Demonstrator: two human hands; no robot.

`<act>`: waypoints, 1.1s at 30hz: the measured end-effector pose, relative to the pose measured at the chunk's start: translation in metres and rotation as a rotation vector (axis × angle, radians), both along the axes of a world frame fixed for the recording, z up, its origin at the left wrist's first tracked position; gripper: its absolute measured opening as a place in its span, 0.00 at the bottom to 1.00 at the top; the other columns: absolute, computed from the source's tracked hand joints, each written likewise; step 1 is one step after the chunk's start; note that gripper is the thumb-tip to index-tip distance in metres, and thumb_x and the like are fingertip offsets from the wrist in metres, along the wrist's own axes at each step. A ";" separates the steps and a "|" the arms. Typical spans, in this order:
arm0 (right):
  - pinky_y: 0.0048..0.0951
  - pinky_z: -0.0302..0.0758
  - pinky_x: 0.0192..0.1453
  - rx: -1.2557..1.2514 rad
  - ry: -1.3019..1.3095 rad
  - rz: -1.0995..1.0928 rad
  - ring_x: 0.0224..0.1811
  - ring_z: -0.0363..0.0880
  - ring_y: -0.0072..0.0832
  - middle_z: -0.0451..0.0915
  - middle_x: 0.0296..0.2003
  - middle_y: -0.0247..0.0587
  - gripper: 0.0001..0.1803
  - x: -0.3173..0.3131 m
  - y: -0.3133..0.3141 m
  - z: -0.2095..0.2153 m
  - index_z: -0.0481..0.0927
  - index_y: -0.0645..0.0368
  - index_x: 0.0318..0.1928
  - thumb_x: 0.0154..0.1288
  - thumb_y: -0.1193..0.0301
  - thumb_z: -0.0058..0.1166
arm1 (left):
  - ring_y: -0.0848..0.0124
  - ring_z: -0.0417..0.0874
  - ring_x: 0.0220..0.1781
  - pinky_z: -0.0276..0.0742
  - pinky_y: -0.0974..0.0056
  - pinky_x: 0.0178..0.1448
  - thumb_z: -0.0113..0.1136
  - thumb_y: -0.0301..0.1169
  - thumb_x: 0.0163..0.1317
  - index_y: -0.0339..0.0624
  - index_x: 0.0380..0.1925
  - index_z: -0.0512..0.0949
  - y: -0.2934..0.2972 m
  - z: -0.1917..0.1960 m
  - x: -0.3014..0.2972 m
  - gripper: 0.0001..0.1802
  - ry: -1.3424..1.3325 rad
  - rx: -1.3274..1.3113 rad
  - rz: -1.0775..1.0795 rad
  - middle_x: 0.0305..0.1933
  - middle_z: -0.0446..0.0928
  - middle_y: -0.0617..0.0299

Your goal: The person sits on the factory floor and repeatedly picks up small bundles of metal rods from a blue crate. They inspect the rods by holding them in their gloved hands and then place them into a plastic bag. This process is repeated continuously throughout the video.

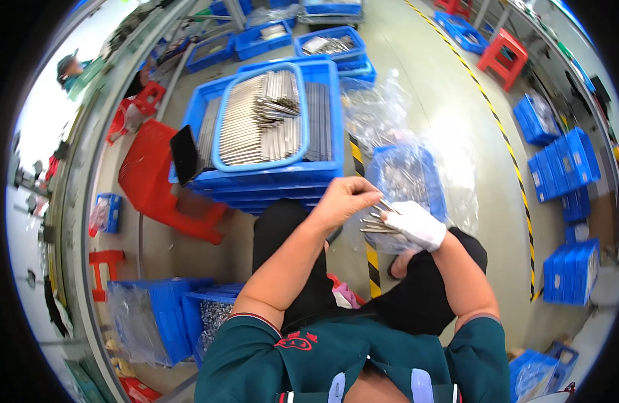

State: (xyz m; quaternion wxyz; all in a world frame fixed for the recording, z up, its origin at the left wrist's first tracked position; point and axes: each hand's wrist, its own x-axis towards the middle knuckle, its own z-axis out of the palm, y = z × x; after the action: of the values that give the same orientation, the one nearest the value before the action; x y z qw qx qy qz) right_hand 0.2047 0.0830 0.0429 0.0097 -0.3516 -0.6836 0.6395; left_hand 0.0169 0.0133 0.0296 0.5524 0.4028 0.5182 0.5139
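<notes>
Pinching, it seems, the tip of one rod (387,205) between thumb and forefinger, the bare left hand (346,200) meets the right hand (420,225), whose gloved fingers clasp a fan of rods (378,228) pointing toward nine o'clock, probably leaving their ends free to reach. At ten o'clock from the hands, a tray (216,134) holds similar pieces (240,127) in rows, likely for order; the crates (282,183) beneath apparently raise it within reach. A plastic-lined bin (438,191) sits at one o'clock, conveniently near.
</notes>
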 end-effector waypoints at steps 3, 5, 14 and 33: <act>0.26 0.66 0.31 0.073 -0.044 0.028 0.28 0.65 0.19 0.73 0.24 0.28 0.16 -0.001 0.003 -0.002 0.78 0.62 0.32 0.64 0.59 0.53 | 0.81 0.71 0.30 0.69 0.73 0.34 0.62 0.32 0.59 0.34 0.32 0.80 0.001 -0.014 0.001 0.10 0.115 0.061 0.079 0.27 0.76 0.68; 0.23 0.63 0.27 -0.043 0.013 -0.016 0.25 0.64 0.17 0.71 0.22 0.29 0.17 0.002 0.003 0.003 0.77 0.62 0.32 0.64 0.59 0.54 | 0.82 0.71 0.30 0.68 0.74 0.35 0.61 0.31 0.61 0.33 0.33 0.79 -0.002 -0.011 -0.003 0.10 0.181 0.123 0.209 0.27 0.76 0.68; 0.19 0.53 0.15 -0.474 0.402 -0.107 0.10 0.55 0.15 0.63 0.14 0.29 0.14 -0.009 0.016 0.010 0.71 0.59 0.37 0.61 0.63 0.58 | 0.82 0.67 0.23 0.61 0.75 0.27 0.59 0.36 0.63 0.39 0.32 0.78 -0.006 -0.025 -0.003 0.11 0.010 0.036 0.186 0.24 0.72 0.69; 0.20 0.65 0.26 0.230 0.027 0.346 0.22 0.66 0.17 0.71 0.24 0.30 0.06 -0.170 0.036 0.103 0.72 0.58 0.35 0.60 0.70 0.53 | 0.77 0.73 0.26 0.69 0.69 0.32 0.61 0.35 0.59 0.32 0.30 0.78 -0.009 -0.046 -0.018 0.13 0.177 0.093 0.084 0.24 0.75 0.64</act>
State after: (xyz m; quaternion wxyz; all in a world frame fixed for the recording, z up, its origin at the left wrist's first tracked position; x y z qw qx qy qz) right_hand 0.0351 0.1192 0.1455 -0.0511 -0.2171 -0.8023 0.5538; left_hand -0.0012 0.0045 -0.0166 0.4633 0.4497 0.5569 0.5225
